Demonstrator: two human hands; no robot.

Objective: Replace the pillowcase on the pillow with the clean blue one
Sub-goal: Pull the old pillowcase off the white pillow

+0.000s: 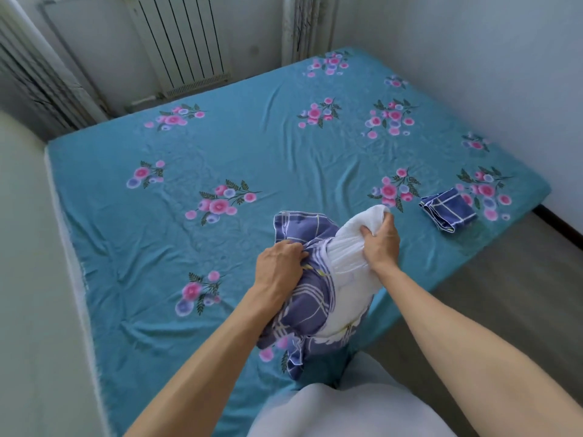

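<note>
The bed, under a teal flowered sheet, carries everything. At its near edge the white pillow lies with its long axis running from the person's body out toward the bed's right corner, bare end pointing away. The blue checked pillowcase on it is bunched over the near half, its mouth facing that bare end. The right hand grips the bare pillow; the left hand pinches the bunched case, nearer the mouth. The clean folded pillowcase lies well apart, past the pillow's far end, by the bed's right edge.
</note>
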